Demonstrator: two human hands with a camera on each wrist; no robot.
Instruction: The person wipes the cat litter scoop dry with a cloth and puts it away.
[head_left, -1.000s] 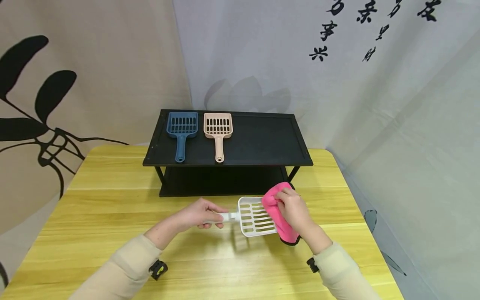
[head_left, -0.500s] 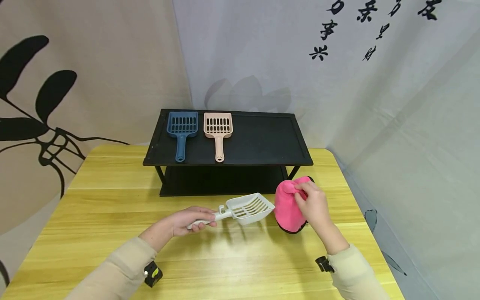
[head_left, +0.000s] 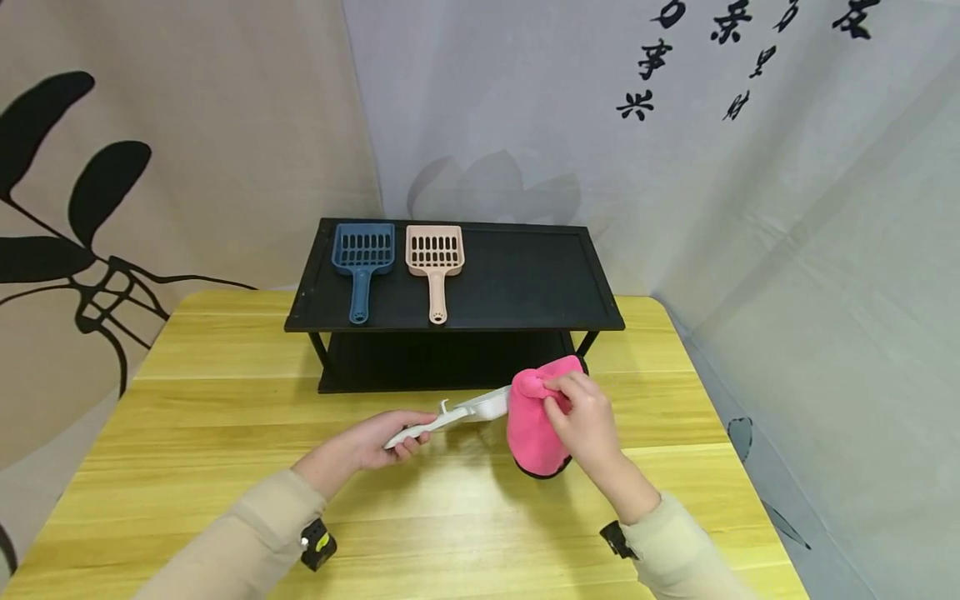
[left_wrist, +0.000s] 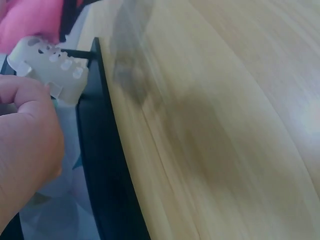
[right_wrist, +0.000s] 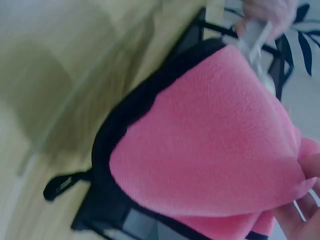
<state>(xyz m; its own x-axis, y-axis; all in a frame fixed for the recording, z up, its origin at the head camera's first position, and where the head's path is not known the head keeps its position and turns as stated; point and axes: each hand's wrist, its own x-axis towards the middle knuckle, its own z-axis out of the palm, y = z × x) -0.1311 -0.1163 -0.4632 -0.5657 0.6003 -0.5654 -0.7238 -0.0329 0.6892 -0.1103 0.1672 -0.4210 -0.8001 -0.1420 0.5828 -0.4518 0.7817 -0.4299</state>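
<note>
My left hand (head_left: 386,439) grips the handle of a white slotted litter scoop (head_left: 491,406), held above the table and tilted nearly edge-on. Pinched between the fingers of my right hand (head_left: 585,412) is a pink cloth (head_left: 536,442) with black edging. The cloth hangs over the scoop's far end and hides it. In the left wrist view the slotted underside of the scoop (left_wrist: 62,82) shows beyond the hand. The right wrist view is filled by the cloth (right_wrist: 200,140), whose black trim has a small loop; the scoop's handle shows behind it.
A black two-tier rack (head_left: 525,283) stands at the back of the wooden table (head_left: 225,417). On its top lie a blue litter scoop (head_left: 361,279) and a beige-pink litter scoop (head_left: 437,275), side by side. A printed cloth backdrop (head_left: 480,108) hangs behind.
The left hand has turned the white scoop from face-up to nearly edge-on. The right hand moved the cloth off to the right, then back left over the scoop's end.
</note>
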